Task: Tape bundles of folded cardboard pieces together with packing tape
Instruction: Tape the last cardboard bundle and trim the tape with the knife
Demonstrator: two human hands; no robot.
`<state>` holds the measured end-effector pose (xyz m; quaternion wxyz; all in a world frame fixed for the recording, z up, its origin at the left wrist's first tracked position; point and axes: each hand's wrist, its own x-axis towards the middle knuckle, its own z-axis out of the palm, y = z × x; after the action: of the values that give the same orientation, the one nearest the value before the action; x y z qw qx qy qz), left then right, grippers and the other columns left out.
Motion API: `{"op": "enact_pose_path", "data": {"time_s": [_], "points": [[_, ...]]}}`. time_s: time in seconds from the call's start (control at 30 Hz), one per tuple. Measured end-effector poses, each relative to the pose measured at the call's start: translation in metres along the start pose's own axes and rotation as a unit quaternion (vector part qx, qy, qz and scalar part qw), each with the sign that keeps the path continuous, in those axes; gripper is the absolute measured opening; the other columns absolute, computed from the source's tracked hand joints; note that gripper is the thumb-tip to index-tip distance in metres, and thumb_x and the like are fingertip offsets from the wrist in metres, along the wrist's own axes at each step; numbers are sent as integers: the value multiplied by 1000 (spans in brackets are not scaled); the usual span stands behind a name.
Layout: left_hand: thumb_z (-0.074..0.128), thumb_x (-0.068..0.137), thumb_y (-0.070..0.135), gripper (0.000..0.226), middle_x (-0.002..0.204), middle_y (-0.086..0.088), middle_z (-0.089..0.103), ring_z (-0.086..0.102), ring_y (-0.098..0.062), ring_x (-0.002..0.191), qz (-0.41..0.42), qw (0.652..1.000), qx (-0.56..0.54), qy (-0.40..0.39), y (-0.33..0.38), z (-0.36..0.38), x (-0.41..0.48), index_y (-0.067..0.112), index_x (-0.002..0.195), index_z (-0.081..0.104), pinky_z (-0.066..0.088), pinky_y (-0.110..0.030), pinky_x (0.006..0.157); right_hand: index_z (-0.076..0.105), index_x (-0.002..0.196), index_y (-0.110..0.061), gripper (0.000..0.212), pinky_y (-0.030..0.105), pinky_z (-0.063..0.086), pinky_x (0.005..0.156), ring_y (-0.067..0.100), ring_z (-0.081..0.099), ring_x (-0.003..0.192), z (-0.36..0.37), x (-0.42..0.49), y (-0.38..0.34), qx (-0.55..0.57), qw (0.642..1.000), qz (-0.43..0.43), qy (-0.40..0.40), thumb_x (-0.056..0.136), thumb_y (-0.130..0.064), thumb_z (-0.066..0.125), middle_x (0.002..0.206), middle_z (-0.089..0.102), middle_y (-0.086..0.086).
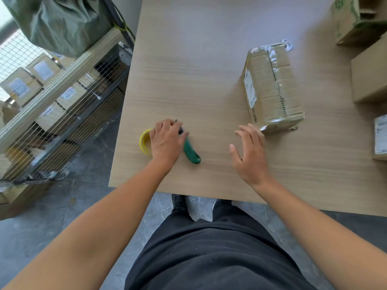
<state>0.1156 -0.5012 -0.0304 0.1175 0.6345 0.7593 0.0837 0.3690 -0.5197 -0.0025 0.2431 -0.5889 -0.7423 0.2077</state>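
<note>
Left hand (165,141) is lying palm-down over the tape roll (145,141) and the front of the green knife (191,152). Fingers are curled loosely; cannot tell whether they are actually gripping either item or only resting on them. Right hand (250,152) is hovering open above the table (188,70), fingers spread, holding nothing, just beside the near corner of the bundle (272,88).

The bundle is lying flat right of centre, glossy tape already wrapping it, a loose clear tail curling off its far end. It looks finished or close to it.

Risks, as judgement:
- The knife's tip is sitting under the left fingers; whether the blade is extended is not visible. A careless grab could be nicking a finger.
- The roll is sitting close to the left table edge; a sideways nudge could be sending it off.
- The loose tail may be sticking to the table when the bundle is moved.

Containers: the box (354,17) at far right is standing open, contents not visible. The wire cage (62,101) at left is holding stacked labelled cartons.
</note>
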Motion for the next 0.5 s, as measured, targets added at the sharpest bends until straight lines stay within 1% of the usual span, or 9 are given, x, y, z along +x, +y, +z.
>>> {"op": "enact_pose_path", "data": {"time_s": [0.1,0.13,0.2,0.27,0.33,0.37,0.4,0.43,0.5], "points": [[58,97,44,43,136,-4,54,43,-30,134,60,997,-45,15,57,-4,3,18,132,62,29,-43,110,59,126,2,37,43,29,121,35,38,142,-34,19,30,-10,995,-50,88,96,-20,56,138,55,19],[58,98,43,46,140,-5,53,40,-30,139,74,994,-74,21,80,-2,4,16,135,59,26,-44,114,59,127,2,38,45,28,121,37,38,143,-46,26,45,-18,992,-51,111,96,-20,56,139,54,20],[56,99,42,54,150,-7,46,30,-30,147,84,984,-154,22,131,5,8,12,144,50,20,-43,121,55,132,5,46,51,29,120,39,36,145,-69,38,80,-22,991,-25,133,97,-24,55,145,50,22],[51,99,45,64,161,-9,31,18,-28,153,84,968,-237,12,181,16,13,10,151,39,14,-38,125,47,141,6,57,52,26,121,39,31,148,-86,50,114,-2,993,7,115,97,-30,53,153,41,24],[45,100,48,68,166,-8,18,8,-25,155,87,949,-302,6,222,30,21,11,155,31,8,-33,125,38,150,5,66,49,22,124,36,24,152,-91,61,142,34,998,10,54,98,-35,49,160,30,22],[44,100,47,68,167,-8,15,6,-25,156,94,943,-320,5,234,38,24,11,156,30,8,-34,126,34,153,4,68,47,20,125,33,21,153,-88,64,153,59,998,3,18,100,-37,46,162,27,21],[43,100,46,67,167,-10,17,6,-28,156,109,939,-326,11,242,48,29,9,155,34,10,-39,127,30,155,2,69,43,19,126,30,21,153,-84,68,162,87,996,-6,-12,102,-41,43,162,26,20],[44,101,46,64,165,-13,23,8,-32,155,134,937,-321,30,244,57,34,7,152,40,13,-47,126,26,155,2,72,37,20,126,26,24,151,-79,70,169,114,993,-18,-31,104,-46,40,160,27,19],[41,103,50,61,157,-17,38,17,-41,152,219,929,-280,98,239,75,46,5,142,54,23,-57,120,22,155,2,80,27,23,122,20,31,140,-70,76,187,139,988,-59,-33,104,-58,34,149,34,21]]}}
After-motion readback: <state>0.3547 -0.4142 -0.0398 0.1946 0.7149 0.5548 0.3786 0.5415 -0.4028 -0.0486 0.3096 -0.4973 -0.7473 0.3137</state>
